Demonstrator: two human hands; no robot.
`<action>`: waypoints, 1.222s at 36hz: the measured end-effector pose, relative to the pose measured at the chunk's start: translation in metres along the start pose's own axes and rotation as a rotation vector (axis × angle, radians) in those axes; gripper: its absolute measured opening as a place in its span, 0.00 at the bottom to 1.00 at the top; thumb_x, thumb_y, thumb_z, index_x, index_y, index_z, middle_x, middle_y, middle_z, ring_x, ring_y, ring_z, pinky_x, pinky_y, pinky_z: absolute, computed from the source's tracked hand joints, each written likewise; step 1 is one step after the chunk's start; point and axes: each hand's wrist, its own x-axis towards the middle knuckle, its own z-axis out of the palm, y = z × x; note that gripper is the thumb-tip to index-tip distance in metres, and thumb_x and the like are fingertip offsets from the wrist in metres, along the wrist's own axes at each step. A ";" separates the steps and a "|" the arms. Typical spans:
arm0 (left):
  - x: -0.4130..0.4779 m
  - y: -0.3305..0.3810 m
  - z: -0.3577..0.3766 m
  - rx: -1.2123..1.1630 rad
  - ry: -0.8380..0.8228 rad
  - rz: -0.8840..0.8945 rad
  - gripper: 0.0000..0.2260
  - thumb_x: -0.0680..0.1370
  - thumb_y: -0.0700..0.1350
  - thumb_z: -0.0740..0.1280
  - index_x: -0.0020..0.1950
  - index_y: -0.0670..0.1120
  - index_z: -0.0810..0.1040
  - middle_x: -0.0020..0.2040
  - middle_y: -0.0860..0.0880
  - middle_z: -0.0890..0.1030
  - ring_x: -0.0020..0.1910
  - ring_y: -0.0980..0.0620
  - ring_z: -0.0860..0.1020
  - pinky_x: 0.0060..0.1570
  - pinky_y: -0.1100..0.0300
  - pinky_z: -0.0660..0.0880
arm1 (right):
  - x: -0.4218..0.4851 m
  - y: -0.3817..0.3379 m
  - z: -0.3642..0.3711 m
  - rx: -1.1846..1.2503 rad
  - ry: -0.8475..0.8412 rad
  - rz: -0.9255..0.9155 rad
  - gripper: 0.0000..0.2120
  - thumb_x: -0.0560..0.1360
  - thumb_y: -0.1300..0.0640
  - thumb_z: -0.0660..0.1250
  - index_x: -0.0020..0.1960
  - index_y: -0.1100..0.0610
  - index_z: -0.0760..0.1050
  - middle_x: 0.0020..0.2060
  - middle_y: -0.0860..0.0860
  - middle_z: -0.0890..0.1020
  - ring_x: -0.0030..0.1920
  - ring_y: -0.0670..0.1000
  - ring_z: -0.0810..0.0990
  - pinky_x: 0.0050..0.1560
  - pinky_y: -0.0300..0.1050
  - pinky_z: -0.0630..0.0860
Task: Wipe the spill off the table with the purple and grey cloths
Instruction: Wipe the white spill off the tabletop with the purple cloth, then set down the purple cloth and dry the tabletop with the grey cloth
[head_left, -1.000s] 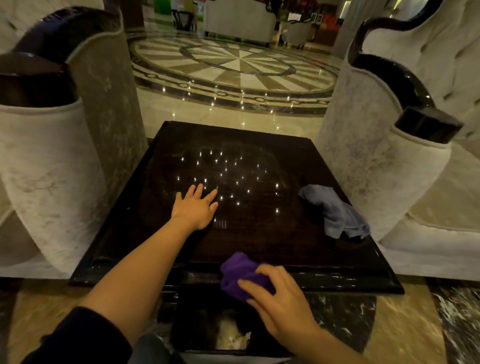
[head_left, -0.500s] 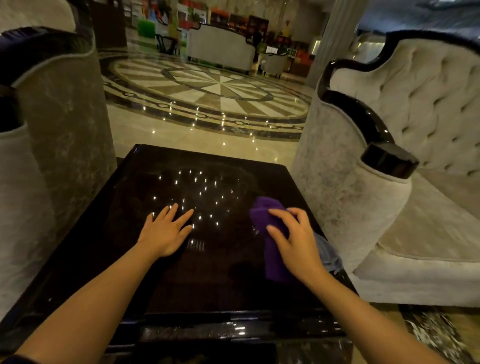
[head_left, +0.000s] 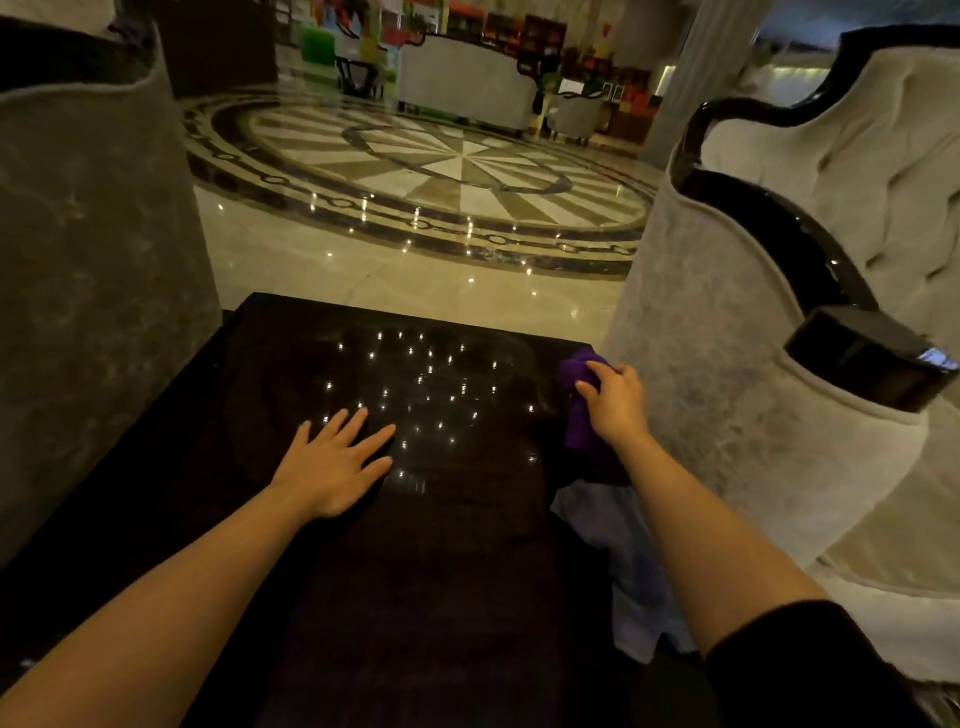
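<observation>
A glossy black square table (head_left: 441, 545) fills the lower middle of the view and mirrors small ceiling lights. My right hand (head_left: 615, 402) grips the purple cloth (head_left: 577, 410) and presses it on the table near the far right corner. The grey cloth (head_left: 621, 545) lies crumpled along the table's right edge, partly under my right forearm. My left hand (head_left: 335, 465) rests flat on the table's middle, fingers spread, holding nothing. No spill can be made out on the dark surface.
A pale velvet sofa arm (head_left: 727, 415) with a black cap (head_left: 867, 358) stands tight against the table's right side. A grey armchair (head_left: 88, 291) flanks the left. Polished marble floor (head_left: 415, 260) lies beyond the far edge.
My right hand carried the purple cloth from the near edge up across the table to the far right corner. The view tilted forward. My left hand stayed flat in place.
</observation>
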 end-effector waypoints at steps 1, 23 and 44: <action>0.002 -0.001 0.000 0.003 -0.001 0.002 0.24 0.79 0.60 0.44 0.73 0.60 0.42 0.77 0.49 0.42 0.76 0.49 0.40 0.72 0.44 0.41 | 0.005 0.002 0.005 -0.006 -0.015 -0.001 0.19 0.77 0.56 0.59 0.67 0.59 0.66 0.65 0.64 0.65 0.65 0.63 0.64 0.67 0.54 0.62; -0.001 -0.001 -0.002 -0.061 0.033 0.018 0.24 0.79 0.59 0.46 0.73 0.60 0.44 0.77 0.48 0.44 0.76 0.49 0.42 0.72 0.44 0.41 | -0.044 0.038 -0.023 -0.118 -0.317 -0.125 0.26 0.79 0.47 0.52 0.73 0.47 0.45 0.75 0.59 0.46 0.74 0.57 0.43 0.74 0.54 0.42; -0.091 -0.045 -0.003 -0.108 0.079 -0.049 0.23 0.80 0.57 0.47 0.74 0.59 0.45 0.77 0.48 0.44 0.76 0.49 0.43 0.73 0.46 0.44 | -0.152 0.016 0.002 -0.089 -0.020 0.074 0.19 0.77 0.56 0.57 0.68 0.54 0.63 0.65 0.62 0.71 0.63 0.63 0.70 0.59 0.54 0.68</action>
